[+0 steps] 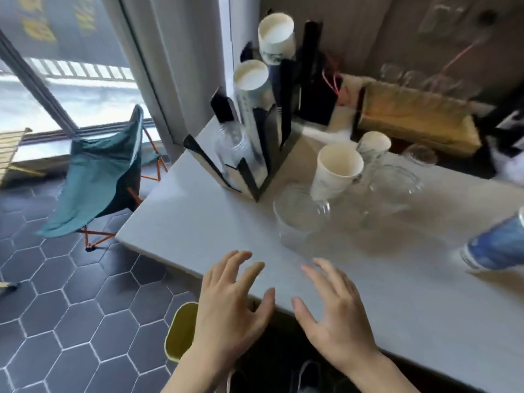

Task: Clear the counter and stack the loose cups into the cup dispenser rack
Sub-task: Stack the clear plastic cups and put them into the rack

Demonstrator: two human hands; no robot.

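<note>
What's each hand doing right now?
Left hand: open, fingers spread, holding nothing.
Right hand: open, fingers spread, holding nothing.

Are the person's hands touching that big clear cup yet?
Apart. The head view shows bare counter between the clear cup and both open hands, left and right.

A teal folding chair with orange legs stands on the dark hexagon-tiled floor, just left of the tabletop's corner; behind it a large window runs down to a low sill; a slatted wooden piece shows at the left edge; a yellow-rimmed bin sits on the floor below the tabletop's near edge; at the back right a long wooden box lies by the wall, with pink cords just left of it, blurred.
</note>
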